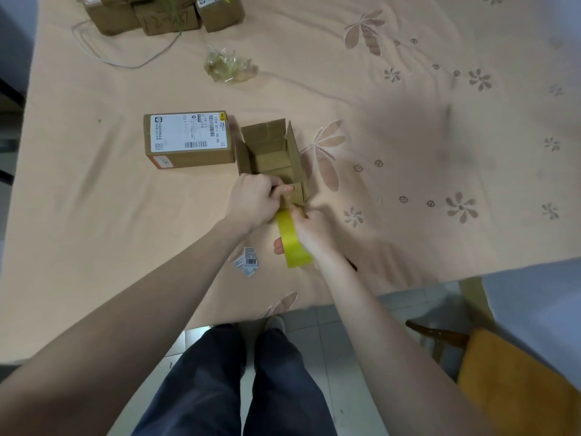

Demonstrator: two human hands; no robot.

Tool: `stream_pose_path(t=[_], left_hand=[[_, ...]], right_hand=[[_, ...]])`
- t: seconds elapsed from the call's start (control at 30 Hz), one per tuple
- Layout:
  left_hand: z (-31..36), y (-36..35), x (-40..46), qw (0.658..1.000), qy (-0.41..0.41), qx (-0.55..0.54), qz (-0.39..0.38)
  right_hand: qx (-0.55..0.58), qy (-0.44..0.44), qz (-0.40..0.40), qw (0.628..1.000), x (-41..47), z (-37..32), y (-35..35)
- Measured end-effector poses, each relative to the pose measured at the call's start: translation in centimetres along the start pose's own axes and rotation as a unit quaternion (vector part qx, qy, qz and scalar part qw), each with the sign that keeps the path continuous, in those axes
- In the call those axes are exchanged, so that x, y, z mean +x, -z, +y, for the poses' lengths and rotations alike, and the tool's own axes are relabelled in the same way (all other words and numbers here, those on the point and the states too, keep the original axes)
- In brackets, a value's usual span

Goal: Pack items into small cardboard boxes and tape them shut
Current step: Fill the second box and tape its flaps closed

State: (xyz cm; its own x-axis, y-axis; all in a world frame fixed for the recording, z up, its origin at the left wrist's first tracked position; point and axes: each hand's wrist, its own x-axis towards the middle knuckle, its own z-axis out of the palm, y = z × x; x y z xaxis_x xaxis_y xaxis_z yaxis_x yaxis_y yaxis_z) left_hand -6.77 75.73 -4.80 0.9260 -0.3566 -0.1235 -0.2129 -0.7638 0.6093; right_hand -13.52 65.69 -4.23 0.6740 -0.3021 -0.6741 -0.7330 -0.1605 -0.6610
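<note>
Open small cardboard box [273,158] sat on a peach bedsheet [408,127], soft and creased, printed with pale brown flower shapes. Box was plain brown corrugated card, rectangular, top flaps standing up; the inside showed only bare card folds, no contents could be made out.

Left hand [255,199] gripped the near end wall of the box, fingers curled over the edge and thumb pressed on the outside face. Right hand [309,231] held a strip of yellow tape [290,239], glossy and smooth, pinched between thumb and fingers; the strip ran from the near lower corner of the box back toward the person. Tape roll itself was hidden behind the right hand, so the grip on it could not be judged.

Just left of the open box, touching or nearly so, lay a closed cardboard box [188,139], rectangular, with a white printed shipping label on top and a smaller label on the near side. Torn label scraps [246,262] with barcodes lay on the sheet between the forearms. Farther up lay a wad of crumpled clear tape [229,66], wrinkled and shiny. At the far edge stood a cluster of sealed brown cartons [163,12], with a thin white cord [103,55] looping beside them. Wooden chair [446,336] with an orange cushion stood at lower right.
</note>
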Motion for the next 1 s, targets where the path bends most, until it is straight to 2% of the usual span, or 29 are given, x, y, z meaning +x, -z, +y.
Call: stream_pose_path(t=[0.17, 0.33, 0.47, 0.6, 0.7, 0.87, 1.0], left_hand=[[-0.1, 0.5, 0.5, 0.999, -0.028, -0.016, -0.034], [-0.6, 1.1, 0.6, 0.991, -0.085, -0.025, -0.096], [-0.9, 0.9, 0.5, 0.992, -0.100, -0.005, -0.079], [-0.9, 0.1, 0.3, 0.992, -0.070, 0.068, -0.077], [-1.0, -0.4, 0.5, 0.994, -0.053, 0.076, -0.059], [-0.7, -1.3, 1.0, 0.984, -0.074, 0.156, -0.036], [-0.9, -1.0, 1.3, 0.989, -0.058, 0.128, -0.052]], right_hand=[[0.000, -0.020, -0.017, 1.000, 1.5, -0.8, 0.4], [0.061, -0.048, -0.058, 0.995, 1.7, -0.5, 1.2], [0.075, -0.045, -0.062, 0.994, 1.5, -0.3, 1.7], [0.046, -0.029, -0.036, 0.998, 1.3, 0.3, 1.6], [0.107, -0.066, -0.077, 0.989, 0.3, 0.8, 1.8], [0.111, 0.023, -0.075, 0.991, -1.0, 2.4, 3.1], [0.117, 0.059, -0.086, 0.988, -1.6, 2.7, 2.9]])
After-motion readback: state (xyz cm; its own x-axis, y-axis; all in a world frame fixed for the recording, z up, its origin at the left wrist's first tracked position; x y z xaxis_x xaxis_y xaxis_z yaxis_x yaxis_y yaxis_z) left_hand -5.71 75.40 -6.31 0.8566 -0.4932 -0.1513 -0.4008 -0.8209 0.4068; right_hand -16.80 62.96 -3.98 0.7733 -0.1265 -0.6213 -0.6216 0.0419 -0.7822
